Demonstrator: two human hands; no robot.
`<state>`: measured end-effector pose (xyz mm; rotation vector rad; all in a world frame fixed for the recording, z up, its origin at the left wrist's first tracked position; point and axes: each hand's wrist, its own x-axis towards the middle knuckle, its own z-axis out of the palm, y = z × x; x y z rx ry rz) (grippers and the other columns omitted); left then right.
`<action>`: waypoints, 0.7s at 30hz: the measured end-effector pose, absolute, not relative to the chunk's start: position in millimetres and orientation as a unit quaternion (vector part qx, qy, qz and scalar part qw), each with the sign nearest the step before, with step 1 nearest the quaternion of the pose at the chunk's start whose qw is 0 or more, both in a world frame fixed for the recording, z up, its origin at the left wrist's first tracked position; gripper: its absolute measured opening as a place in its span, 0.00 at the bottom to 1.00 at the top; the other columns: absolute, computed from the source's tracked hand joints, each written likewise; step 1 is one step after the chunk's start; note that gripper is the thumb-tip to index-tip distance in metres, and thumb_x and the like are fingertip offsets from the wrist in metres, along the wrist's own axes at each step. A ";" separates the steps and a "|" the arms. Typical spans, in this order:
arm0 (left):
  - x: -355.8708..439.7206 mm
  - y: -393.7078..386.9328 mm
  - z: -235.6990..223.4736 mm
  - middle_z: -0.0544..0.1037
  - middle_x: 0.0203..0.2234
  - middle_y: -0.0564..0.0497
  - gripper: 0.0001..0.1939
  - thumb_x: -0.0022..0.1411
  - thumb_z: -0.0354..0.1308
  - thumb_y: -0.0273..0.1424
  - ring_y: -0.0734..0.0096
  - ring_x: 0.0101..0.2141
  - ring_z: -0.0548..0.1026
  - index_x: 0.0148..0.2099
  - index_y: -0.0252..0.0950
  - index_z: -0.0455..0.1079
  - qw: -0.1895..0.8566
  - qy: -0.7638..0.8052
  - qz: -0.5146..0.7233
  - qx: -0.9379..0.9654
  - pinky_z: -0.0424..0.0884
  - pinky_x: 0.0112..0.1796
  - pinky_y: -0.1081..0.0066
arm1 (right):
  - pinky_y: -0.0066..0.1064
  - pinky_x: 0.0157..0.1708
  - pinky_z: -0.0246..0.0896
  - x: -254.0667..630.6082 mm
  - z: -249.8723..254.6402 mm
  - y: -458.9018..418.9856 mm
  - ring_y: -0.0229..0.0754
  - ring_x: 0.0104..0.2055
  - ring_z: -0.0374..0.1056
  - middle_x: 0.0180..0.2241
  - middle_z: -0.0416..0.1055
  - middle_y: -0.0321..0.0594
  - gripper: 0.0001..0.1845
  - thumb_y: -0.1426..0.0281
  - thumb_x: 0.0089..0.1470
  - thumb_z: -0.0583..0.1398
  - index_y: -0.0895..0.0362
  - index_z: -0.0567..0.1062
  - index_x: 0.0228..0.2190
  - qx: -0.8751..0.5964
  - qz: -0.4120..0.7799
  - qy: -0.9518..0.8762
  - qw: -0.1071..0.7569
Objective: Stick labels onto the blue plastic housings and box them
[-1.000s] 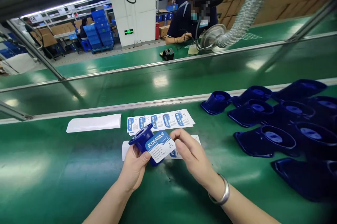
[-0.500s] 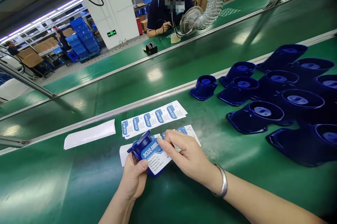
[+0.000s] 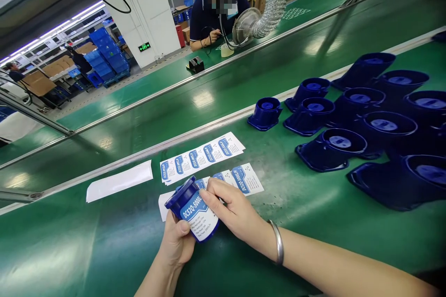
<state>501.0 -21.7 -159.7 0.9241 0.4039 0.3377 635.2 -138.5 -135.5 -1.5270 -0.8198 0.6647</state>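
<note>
My left hand [image 3: 177, 237] grips a dark blue plastic housing [image 3: 180, 194], its thumb along the lower left side. A white and blue printed label [image 3: 201, 219] reading "DC52Q-5000L" curves around the housing's wall. The fingers of my right hand [image 3: 234, 207] are closed at the label's right end, with the thumb against it; part of that end is covered. Just behind my hands lies a strip of similar labels [image 3: 248, 181], partly hidden by the housing and my right hand.
Further back on the green work surface are another label strip [image 3: 202, 157] and a blank white paper strip [image 3: 119, 181]. Several blue housings [image 3: 331, 148] stand at the right. Across the metal rail, a person [image 3: 219, 13] works beside a flexible duct [image 3: 275, 4].
The label now bends around the housing's curve, where before its right part stood out flatter. My right hand has moved slightly left and down, and the housing has turned a little.
</note>
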 end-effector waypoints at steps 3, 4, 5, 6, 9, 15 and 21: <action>506.2 -17.4 -155.8 0.77 0.53 0.40 0.39 0.51 0.73 0.45 0.52 0.51 0.77 0.63 0.40 0.70 0.855 0.181 0.168 0.455 0.72 0.56 0.58 | 0.17 0.34 0.52 635.1 -140.1 -135.1 0.19 0.31 0.53 0.29 0.58 0.34 0.33 0.43 0.58 0.51 0.63 0.60 0.27 -0.672 0.308 -0.293 0.606; 507.3 -16.1 -154.4 0.77 0.53 0.40 0.38 0.51 0.73 0.45 0.53 0.50 0.78 0.63 0.40 0.71 0.855 0.178 0.172 0.455 0.72 0.55 0.59 | 0.17 0.33 0.52 635.8 -141.1 -134.1 0.19 0.30 0.53 0.29 0.58 0.33 0.33 0.41 0.56 0.53 0.62 0.60 0.30 -0.674 0.318 -0.270 0.610; 508.0 -15.0 -152.8 0.76 0.54 0.40 0.37 0.52 0.73 0.46 0.55 0.49 0.78 0.62 0.40 0.72 0.857 0.176 0.176 0.451 0.74 0.53 0.60 | 0.17 0.32 0.53 636.7 -141.7 -133.4 0.19 0.30 0.54 0.30 0.58 0.33 0.33 0.40 0.55 0.54 0.61 0.60 0.32 -0.669 0.329 -0.251 0.618; 508.3 -14.2 -151.1 0.77 0.54 0.41 0.35 0.53 0.72 0.46 0.57 0.47 0.78 0.61 0.40 0.72 0.861 0.177 0.177 0.443 0.75 0.52 0.60 | 0.17 0.32 0.54 637.9 -142.1 -133.1 0.19 0.30 0.55 0.30 0.58 0.32 0.33 0.40 0.54 0.54 0.60 0.60 0.34 -0.659 0.336 -0.240 0.629; 508.9 -13.6 -144.1 0.78 0.49 0.40 0.30 0.59 0.67 0.48 0.58 0.43 0.79 0.58 0.37 0.74 0.888 0.188 0.139 0.396 0.77 0.45 0.60 | 0.17 0.36 0.59 642.2 -141.6 -133.7 0.20 0.32 0.59 0.33 0.62 0.33 0.32 0.41 0.56 0.52 0.59 0.61 0.39 -0.644 0.314 -0.229 0.659; 516.9 -20.8 -129.1 0.76 0.42 0.37 0.29 0.66 0.59 0.48 0.66 0.37 0.76 0.54 0.26 0.75 0.942 0.186 0.040 0.275 0.75 0.37 0.71 | 0.20 0.54 0.62 648.5 -138.3 -136.3 0.24 0.50 0.64 0.50 0.67 0.40 0.33 0.42 0.57 0.53 0.55 0.66 0.51 -0.655 0.257 -0.249 0.665; 519.1 -26.1 -131.0 0.74 0.40 0.36 0.31 0.66 0.59 0.49 0.70 0.33 0.74 0.53 0.23 0.75 0.961 0.190 -0.038 0.196 0.73 0.32 0.75 | 0.24 0.62 0.63 648.9 -135.4 -139.5 0.28 0.61 0.64 0.60 0.65 0.39 0.36 0.43 0.60 0.49 0.50 0.62 0.61 -0.614 0.349 -0.307 0.638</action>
